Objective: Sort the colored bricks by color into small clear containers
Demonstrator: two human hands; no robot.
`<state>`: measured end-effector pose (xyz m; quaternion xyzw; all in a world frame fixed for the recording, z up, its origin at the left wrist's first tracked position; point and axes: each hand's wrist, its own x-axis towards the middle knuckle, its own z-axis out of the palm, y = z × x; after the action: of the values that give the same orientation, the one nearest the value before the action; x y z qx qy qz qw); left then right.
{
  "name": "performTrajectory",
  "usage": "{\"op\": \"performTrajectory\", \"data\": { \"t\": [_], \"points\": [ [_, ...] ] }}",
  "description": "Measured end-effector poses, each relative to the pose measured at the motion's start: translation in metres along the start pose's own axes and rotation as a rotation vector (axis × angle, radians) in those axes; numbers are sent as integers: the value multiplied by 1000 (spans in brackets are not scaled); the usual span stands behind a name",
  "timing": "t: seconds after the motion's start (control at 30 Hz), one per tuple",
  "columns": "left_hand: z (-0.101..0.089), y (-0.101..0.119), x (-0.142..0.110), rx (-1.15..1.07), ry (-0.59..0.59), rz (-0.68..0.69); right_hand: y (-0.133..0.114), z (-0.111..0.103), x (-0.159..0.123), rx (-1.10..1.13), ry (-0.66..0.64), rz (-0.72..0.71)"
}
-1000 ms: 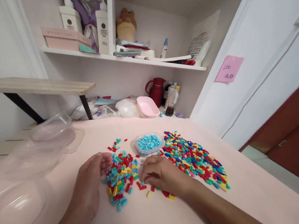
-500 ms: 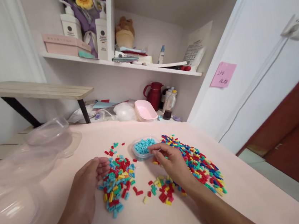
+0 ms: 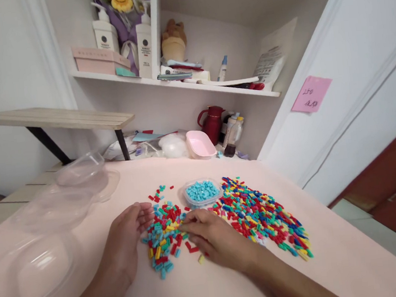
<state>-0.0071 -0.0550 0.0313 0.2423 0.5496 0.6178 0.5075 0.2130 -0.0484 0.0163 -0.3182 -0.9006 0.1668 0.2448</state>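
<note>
Several small building bricks in light blue, red, yellow and green form a loose pile point(image 3: 163, 238) between my hands. My left hand point(image 3: 131, 234) rests on its left edge, palm inward, with the fingers loosely curled and apart and nothing held. My right hand point(image 3: 213, 237) reaches in at the pile's right side, thumb and fingertips drawn together low over the bricks. Whatever is between those fingertips is hidden. Behind it stands a clear plastic tub point(image 3: 190, 203) holding light blue bricks point(image 3: 203, 191). Part of the table under my right hand is hidden.
A larger mixed brick pile point(image 3: 263, 217) spreads out on the right. Clear empty containers point(image 3: 43, 266) line the left side. A pink tub point(image 3: 201, 143), a red jug point(image 3: 213, 124) and bottles point(image 3: 234, 135) stand at the back, below a shelf point(image 3: 176, 82).
My right hand has moved from the clear tub toward me and left, down to the pile's right side. My left hand stays by the pile. The view has shifted slightly.
</note>
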Motion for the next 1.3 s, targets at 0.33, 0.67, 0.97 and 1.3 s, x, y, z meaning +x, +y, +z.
{"op": "performTrajectory", "data": {
  "t": [0.33,0.67,0.97,1.3],
  "points": [
    [-1,0,0,39,-12,-44,13,-13,-3,-23,61,157],
    [0,2,-1,24,-12,-73,14,-8,-4,-43,36,144],
    [6,4,-8,-28,-13,-99,5,-2,2,-104,16,204],
    [4,1,-13,-60,-45,-98,5,-5,-1,93,193,249]
  ]
}}
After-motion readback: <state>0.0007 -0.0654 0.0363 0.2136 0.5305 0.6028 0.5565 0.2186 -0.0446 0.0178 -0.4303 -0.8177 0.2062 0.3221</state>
